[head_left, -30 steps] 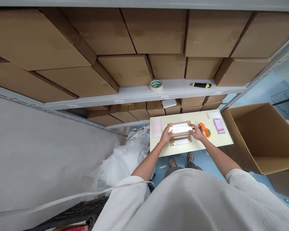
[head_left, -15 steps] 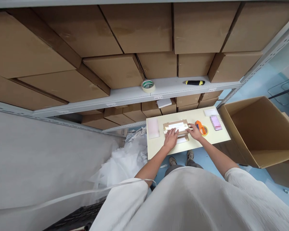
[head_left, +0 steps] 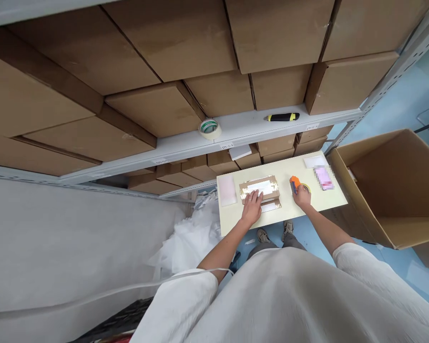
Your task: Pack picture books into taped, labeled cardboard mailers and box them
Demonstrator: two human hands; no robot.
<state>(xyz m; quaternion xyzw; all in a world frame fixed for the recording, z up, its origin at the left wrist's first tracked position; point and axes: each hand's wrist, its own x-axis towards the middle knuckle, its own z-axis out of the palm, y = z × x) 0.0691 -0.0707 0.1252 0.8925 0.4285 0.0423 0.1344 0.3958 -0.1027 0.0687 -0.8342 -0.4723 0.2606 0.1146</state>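
Note:
On the small cream table, a brown cardboard box (head_left: 271,186) lies with a white paper and shiny tape on its top. My left hand (head_left: 252,206) rests on the box's near left part, fingers stretched out flat. A flap-like strip of cardboard with white paper (head_left: 270,206) shows at the box's near side. Right of the box, my right hand (head_left: 302,197) is closed around an orange tape dispenser (head_left: 295,181) with a yellowish roll. Part of the dispenser is hidden under my fingers.
A pinkish-white foam sheet (head_left: 228,190) lies on the table's left; a blurred pink item (head_left: 323,177) and white pad (head_left: 313,162) lie right. A large open carton (head_left: 407,228) stands right. The shelf ahead carries boxes, a tape roll (head_left: 209,128) and a cutter (head_left: 283,117).
My right hand has left the box's right end, moved right and closed on the tape dispenser. My left hand stays on the box. The view has shifted slightly.

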